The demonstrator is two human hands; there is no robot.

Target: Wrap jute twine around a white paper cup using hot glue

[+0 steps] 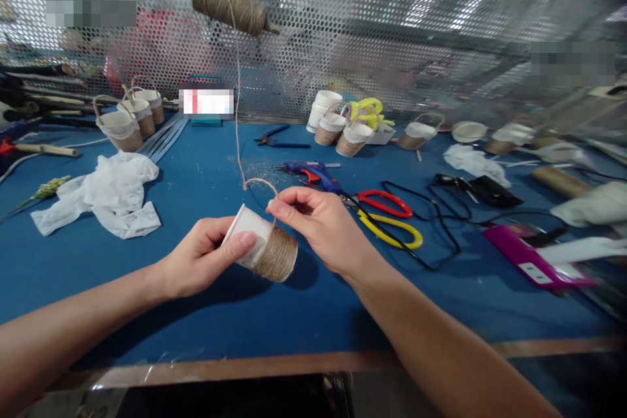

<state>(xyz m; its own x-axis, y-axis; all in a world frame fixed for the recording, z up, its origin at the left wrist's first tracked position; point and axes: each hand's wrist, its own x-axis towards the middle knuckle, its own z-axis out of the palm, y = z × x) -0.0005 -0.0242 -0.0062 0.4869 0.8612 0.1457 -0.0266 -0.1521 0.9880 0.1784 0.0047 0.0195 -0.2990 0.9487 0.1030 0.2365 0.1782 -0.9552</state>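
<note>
My left hand (206, 258) grips a white paper cup (262, 245) tilted on its side above the blue table; the cup's bottom half is wound with brown jute twine. My right hand (318, 222) pinches the twine (238, 124) at the cup's upper edge. The strand loops by my fingers and rises to a twine spool (229, 5) hung on a rod on the perforated metal screen.
A blue glue gun (313, 173) and red-and-yellow scissors (389, 219) lie just past my right hand. Crumpled white plastic (105, 196) sits left. Twine-wrapped cups (130, 117) stand back left, more cups (337, 124) back centre. Black cables (441, 222) and a pink card (531, 255) lie right.
</note>
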